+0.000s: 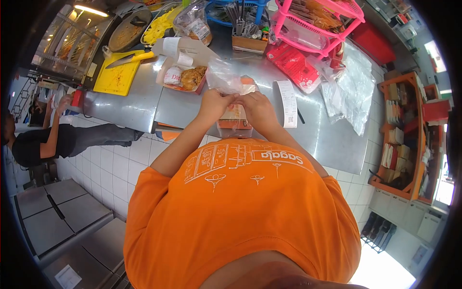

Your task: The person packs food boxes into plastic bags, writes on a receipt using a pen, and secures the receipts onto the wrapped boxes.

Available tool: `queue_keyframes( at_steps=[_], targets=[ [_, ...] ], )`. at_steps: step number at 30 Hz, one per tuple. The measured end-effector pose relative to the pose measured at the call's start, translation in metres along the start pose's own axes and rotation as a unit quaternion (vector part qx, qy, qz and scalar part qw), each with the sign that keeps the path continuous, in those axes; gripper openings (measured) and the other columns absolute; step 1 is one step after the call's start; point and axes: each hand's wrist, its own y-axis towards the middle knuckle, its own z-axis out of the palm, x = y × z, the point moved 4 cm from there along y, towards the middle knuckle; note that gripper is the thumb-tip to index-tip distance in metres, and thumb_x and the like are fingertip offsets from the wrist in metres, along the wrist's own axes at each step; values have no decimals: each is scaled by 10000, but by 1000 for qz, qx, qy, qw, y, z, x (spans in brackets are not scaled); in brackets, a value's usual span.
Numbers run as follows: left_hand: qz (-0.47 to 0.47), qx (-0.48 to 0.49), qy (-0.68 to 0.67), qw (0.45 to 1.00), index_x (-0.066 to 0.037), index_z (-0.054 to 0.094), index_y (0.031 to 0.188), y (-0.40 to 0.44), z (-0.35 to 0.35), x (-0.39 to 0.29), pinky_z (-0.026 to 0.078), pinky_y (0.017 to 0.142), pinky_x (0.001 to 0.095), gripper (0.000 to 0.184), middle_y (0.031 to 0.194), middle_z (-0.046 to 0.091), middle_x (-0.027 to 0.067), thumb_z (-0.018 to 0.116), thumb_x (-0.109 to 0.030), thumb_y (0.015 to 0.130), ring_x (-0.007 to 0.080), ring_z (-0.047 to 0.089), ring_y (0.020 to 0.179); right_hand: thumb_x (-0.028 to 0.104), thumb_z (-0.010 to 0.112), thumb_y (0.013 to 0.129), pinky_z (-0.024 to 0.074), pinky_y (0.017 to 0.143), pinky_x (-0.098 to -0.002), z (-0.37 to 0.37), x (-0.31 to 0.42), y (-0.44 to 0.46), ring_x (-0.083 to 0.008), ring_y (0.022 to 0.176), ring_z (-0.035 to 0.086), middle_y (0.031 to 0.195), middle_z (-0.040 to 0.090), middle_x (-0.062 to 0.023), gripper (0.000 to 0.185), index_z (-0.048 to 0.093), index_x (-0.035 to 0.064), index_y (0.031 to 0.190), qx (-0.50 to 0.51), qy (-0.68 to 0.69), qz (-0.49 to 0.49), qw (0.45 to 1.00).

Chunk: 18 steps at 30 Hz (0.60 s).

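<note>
at a steel table [327,144], the left hand [215,103] and right hand [257,108] of a worker in an orange shirt [245,202] meet, fingertips closed on a clear plastic bag [224,79] with packed contents, just to the right of an open food box [193,90]. the box holds a wrapped item [173,76] and a browned piece of food [192,78]. left of the box, a knife [122,60] lies on a yellow cutting board [115,79]; to its right, beyond the bag, lies a printed receipt [287,103]. another person [45,139] stands farther left of the box.
</note>
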Motion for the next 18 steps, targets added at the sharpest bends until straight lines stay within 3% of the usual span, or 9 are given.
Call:
queue_keyframes(
  at_steps=[5, 12, 14, 17, 18],
  targets=[
    [29, -16, 37, 999, 32, 690, 749, -1, -3, -2, 450, 532, 286, 237, 609, 654, 87, 727, -200, 786, 128, 594, 540, -10, 603, 775, 451, 780, -382, -8, 3, 0, -321, 851, 560, 837, 618, -108, 116, 616, 58, 868, 52, 79, 36, 995],
    [28, 1, 69, 997, 36, 664, 759, -1, 4, -7, 451, 533, 289, 252, 622, 651, 98, 723, -207, 791, 130, 597, 546, 19, 606, 784, 456, 790, -386, -1, 1, -14, -308, 857, 569, 874, 626, -104, 105, 610, 43, 887, 106, 175, 76, 976],
    [39, -6, 100, 994, 27, 664, 790, -5, 5, -16, 425, 532, 273, 241, 645, 640, 63, 695, -208, 829, 98, 557, 569, 33, 612, 794, 462, 798, -379, 0, 0, -16, -301, 851, 583, 862, 627, -111, 108, 611, 39, 902, 113, 182, 86, 973],
    [47, -19, 76, 996, 14, 636, 764, -8, 7, -15, 393, 516, 263, 225, 623, 599, 30, 642, -186, 867, 71, 510, 567, 89, 612, 834, 468, 805, -371, -30, -29, -25, -276, 873, 606, 862, 632, -119, 102, 616, 33, 919, 16, 202, 169, 965],
    [46, -26, 55, 997, 11, 622, 743, -10, 10, -10, 383, 508, 262, 228, 607, 581, 22, 622, -174, 877, 65, 496, 560, 125, 608, 852, 468, 809, -364, -46, -52, -31, -267, 884, 610, 866, 637, -120, 126, 622, 35, 940, -50, 186, 272, 943]
  ],
)
